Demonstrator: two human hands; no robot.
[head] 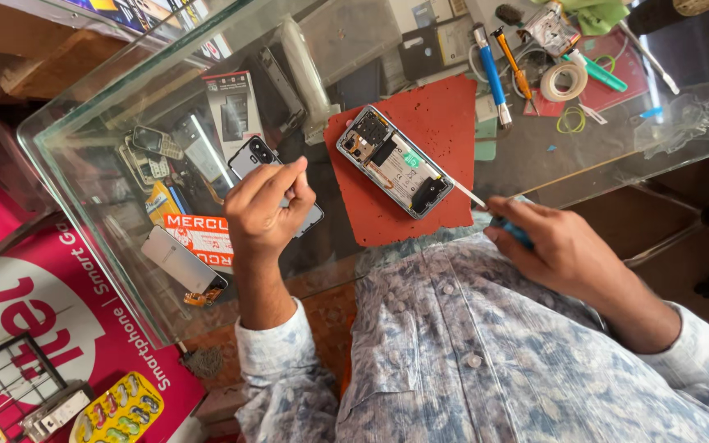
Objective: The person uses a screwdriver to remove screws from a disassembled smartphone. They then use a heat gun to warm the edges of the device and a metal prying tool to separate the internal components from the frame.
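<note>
An opened smartphone, its back cover removed so that the circuit board, battery and lower module are exposed, is shown lying diagonally on a red work mat set on a glass-topped counter. A precision screwdriver with a blue handle is grasped in the right hand, which is closed around the handle; its thin shaft is directed toward the lower end of the phone, the tip lying at or just beside the casing edge, though contact cannot be confirmed. The left hand is held above a detached dark back cover just left of the mat, with thumb and forefinger pinched together; whether a small part such as a screw is held between them cannot be told. The step in hand is judged to be work on the screws at the phone's lower end, and the next move is judged to call for the tip to be seated squarely in a screw head while the phone is kept steady. Beneath the glass, the counter serves as a display case in which old handsets, a boxed accessory and loose phone parts are kept. At the lower left a yellow blister tray of small coloured items is seen. Further screwdrivers and a roll of tape lie beyond the mat.
</note>
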